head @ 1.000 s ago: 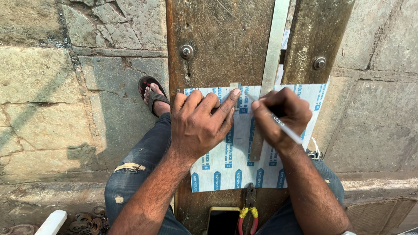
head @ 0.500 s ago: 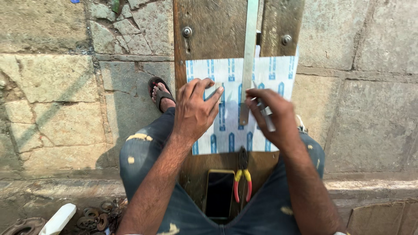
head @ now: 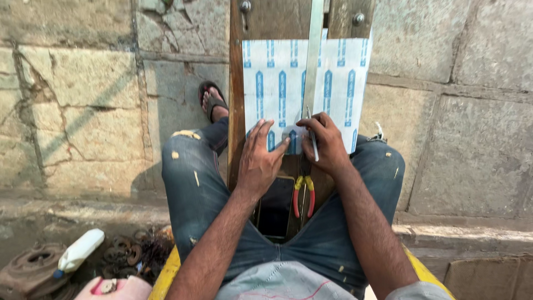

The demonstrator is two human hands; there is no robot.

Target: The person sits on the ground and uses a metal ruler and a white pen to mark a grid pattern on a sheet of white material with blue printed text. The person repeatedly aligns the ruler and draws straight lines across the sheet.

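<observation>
Sheet [head: 277,83] of white material, printed with rows of blue marks, lies flat on my wooden board [head: 236,111], and its near edge sits under my fingertips. My left hand [head: 261,161] rests palm down at that near edge, fingers spread a little and pressed onto the sheet, the index fingertip reaching toward the middle. My right hand [head: 327,144] is just beside it, fingers curled and pinching a thin cutting tool [head: 312,139] that points up along the sheet; its tip meets the sheet right beside the metal ruler [head: 312,61]. That ruler lies lengthwise over the sheet, running from my right hand away to the far end of the board, between two bolts [head: 245,6] set in the wood.

Behind my hands, on the near part of the board between my thighs, a dark phone [head: 276,208] lies face up, and beside it lie pliers with red and yellow handles [head: 303,194]. My knees in worn blue jeans [head: 194,183] flank the board on both sides. My left foot in a sandal [head: 212,103] rests on the stone pavement [head: 83,111] left of the board. Down at the lower left a white plastic bottle [head: 80,250] lies near some rusty metal rings [head: 125,255].
</observation>
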